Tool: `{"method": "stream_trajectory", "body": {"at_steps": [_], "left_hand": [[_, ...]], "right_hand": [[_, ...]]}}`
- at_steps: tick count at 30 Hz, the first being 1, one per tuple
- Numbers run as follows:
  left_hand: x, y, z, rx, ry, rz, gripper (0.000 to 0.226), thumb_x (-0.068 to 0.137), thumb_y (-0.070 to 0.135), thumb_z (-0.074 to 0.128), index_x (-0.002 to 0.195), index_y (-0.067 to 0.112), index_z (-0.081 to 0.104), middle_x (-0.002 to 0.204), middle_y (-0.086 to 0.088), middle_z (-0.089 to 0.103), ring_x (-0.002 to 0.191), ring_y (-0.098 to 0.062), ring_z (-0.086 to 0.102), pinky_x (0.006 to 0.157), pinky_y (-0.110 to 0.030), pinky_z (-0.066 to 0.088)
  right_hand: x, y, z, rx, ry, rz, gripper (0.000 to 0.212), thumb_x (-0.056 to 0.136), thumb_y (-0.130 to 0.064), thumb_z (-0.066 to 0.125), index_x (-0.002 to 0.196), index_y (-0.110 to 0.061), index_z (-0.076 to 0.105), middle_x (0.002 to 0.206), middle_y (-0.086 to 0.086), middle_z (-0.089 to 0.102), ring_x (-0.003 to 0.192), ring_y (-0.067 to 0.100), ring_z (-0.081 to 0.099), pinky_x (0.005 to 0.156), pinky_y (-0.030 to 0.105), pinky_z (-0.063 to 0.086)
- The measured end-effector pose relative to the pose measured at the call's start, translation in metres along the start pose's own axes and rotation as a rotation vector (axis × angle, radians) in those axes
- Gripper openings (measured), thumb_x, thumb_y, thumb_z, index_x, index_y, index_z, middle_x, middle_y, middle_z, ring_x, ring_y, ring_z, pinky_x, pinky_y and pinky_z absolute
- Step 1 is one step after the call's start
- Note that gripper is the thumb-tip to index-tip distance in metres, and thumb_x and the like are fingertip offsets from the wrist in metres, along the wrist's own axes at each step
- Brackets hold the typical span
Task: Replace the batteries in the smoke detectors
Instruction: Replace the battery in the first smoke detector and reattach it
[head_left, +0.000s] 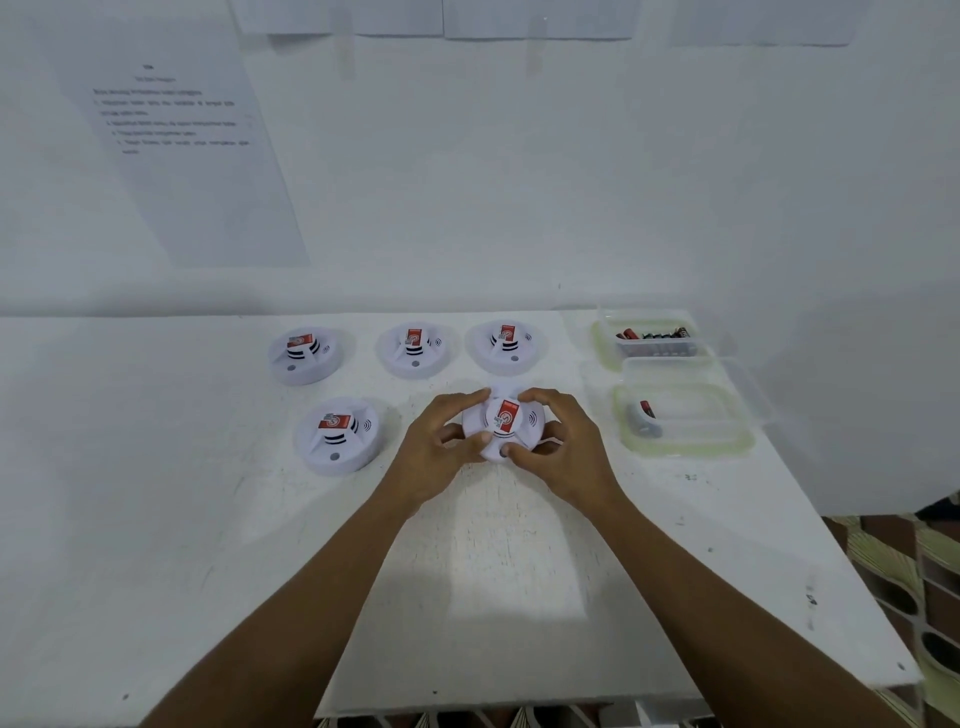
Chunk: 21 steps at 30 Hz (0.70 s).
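While clasped from both sides, held smoke detector (503, 423) near the middle of the tabletop (156, 519), a little toward the right edge; whether lifted or resting on the surface, cannot tell. Left grip (441, 447) curled round the detector's left rim, forefinger stretched over the far edge, thumb pressed on the near side; right grip (563, 444) curled round the right rim, thumb tip at the near edge beside a small grey dot.

Round and white in shape, with a raised centre dome; red-and-white label stuck across the dome; small sound-wave mark printed to the label's right.

Behind it, toward the back edge, a row of three more detectors of the same kind: left one (305, 356), middle one (415, 349), right one (506, 345); each with a red label on top and dark slots on the dome's near side. Fifth detector (337, 435) just left of the left grip, apart from it.

Near the back right corner, far clear container (605, 353) with several batteries (657, 335) lying inside; just in front of it, along the right edge, near clear container (691, 451) holding a single battery (647, 413) at its left end.

White, scuffed and speckled tabletop pushed against a white wall; printed sheet (176, 150) taped to the wall at the upper left, text too blurred to read; patterned blocks (909, 561) visible beyond the right edge.
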<state>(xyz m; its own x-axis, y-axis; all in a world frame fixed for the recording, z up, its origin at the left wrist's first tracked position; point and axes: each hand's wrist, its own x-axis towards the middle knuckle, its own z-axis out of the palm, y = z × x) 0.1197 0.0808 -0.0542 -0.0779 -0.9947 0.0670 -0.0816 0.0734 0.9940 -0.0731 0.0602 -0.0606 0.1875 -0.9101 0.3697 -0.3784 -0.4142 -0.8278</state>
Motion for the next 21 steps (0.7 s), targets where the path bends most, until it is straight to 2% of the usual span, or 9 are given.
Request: {"method": "stream_trajectory", "body": {"at_steps": [3, 6, 10, 13, 16, 19, 21], "left_hand": [[0.001, -0.006, 0.001, 0.024, 0.026, 0.007, 0.048, 0.087, 0.014, 0.070, 0.132, 0.022, 0.058, 0.131, -0.001, 0.053, 0.117, -0.021, 0.060, 0.088, -0.049, 0.057], [0.001, -0.012, 0.000, 0.107, 0.039, 0.052, 0.048, 0.088, 0.019, 0.068, 0.134, 0.022, 0.056, 0.130, 0.000, 0.054, 0.119, -0.019, 0.057, 0.091, -0.047, 0.055], [-0.001, -0.016, 0.002, 0.166, 0.067, 0.099, 0.046, 0.088, 0.036, 0.067, 0.132, 0.030, 0.056, 0.130, 0.001, 0.055, 0.120, -0.020, 0.056, 0.091, -0.050, 0.055], [-0.001, -0.018, 0.003, 0.218, 0.085, 0.128, 0.053, 0.083, 0.048, 0.062, 0.132, 0.030, 0.054, 0.131, 0.000, 0.057, 0.120, -0.019, 0.056, 0.093, -0.050, 0.054], [0.000, -0.018, 0.004, 0.248, 0.093, 0.135, 0.053, 0.085, 0.045, 0.061, 0.133, 0.025, 0.054, 0.131, -0.001, 0.057, 0.120, -0.017, 0.055, 0.096, -0.048, 0.053], [0.000, -0.020, 0.003, 0.261, 0.085, 0.148, 0.050, 0.087, 0.036, 0.061, 0.134, 0.023, 0.054, 0.130, -0.001, 0.057, 0.120, -0.015, 0.054, 0.099, -0.046, 0.051], [0.000, -0.021, 0.003, 0.246, 0.083, 0.149, 0.052, 0.087, 0.038, 0.062, 0.135, 0.020, 0.054, 0.130, 0.000, 0.057, 0.120, -0.014, 0.054, 0.099, -0.046, 0.050]], "right_hand": [[0.000, 0.004, 0.002, 0.001, 0.008, -0.016, 0.057, 0.069, -0.029, 0.083, 0.119, -0.034, 0.056, 0.116, -0.023, 0.058, 0.110, 0.008, 0.059, 0.086, 0.038, 0.057], [-0.001, 0.008, 0.003, 0.003, 0.010, -0.023, 0.057, 0.070, -0.031, 0.082, 0.120, -0.032, 0.056, 0.118, -0.020, 0.058, 0.111, 0.009, 0.059, 0.088, 0.037, 0.057], [-0.004, 0.010, 0.008, 0.016, 0.014, -0.029, 0.058, 0.071, -0.041, 0.078, 0.123, -0.026, 0.056, 0.121, -0.010, 0.060, 0.113, 0.012, 0.059, 0.090, 0.039, 0.057], [-0.003, 0.011, 0.008, 0.008, 0.015, -0.036, 0.058, 0.071, -0.044, 0.075, 0.122, -0.028, 0.054, 0.120, -0.014, 0.058, 0.113, 0.013, 0.060, 0.092, 0.037, 0.057], [-0.003, 0.011, 0.008, 0.013, 0.009, -0.037, 0.057, 0.071, -0.043, 0.075, 0.122, -0.029, 0.054, 0.120, -0.020, 0.056, 0.112, 0.010, 0.059, 0.092, 0.035, 0.057], [-0.004, 0.010, 0.008, 0.026, 0.016, -0.059, 0.056, 0.071, -0.041, 0.076, 0.122, -0.028, 0.055, 0.121, -0.020, 0.056, 0.113, 0.008, 0.058, 0.090, 0.035, 0.057], [-0.004, 0.010, 0.008, 0.027, 0.017, -0.075, 0.057, 0.072, -0.040, 0.076, 0.122, -0.023, 0.057, 0.121, -0.019, 0.056, 0.112, 0.007, 0.058, 0.089, 0.035, 0.057]]}}
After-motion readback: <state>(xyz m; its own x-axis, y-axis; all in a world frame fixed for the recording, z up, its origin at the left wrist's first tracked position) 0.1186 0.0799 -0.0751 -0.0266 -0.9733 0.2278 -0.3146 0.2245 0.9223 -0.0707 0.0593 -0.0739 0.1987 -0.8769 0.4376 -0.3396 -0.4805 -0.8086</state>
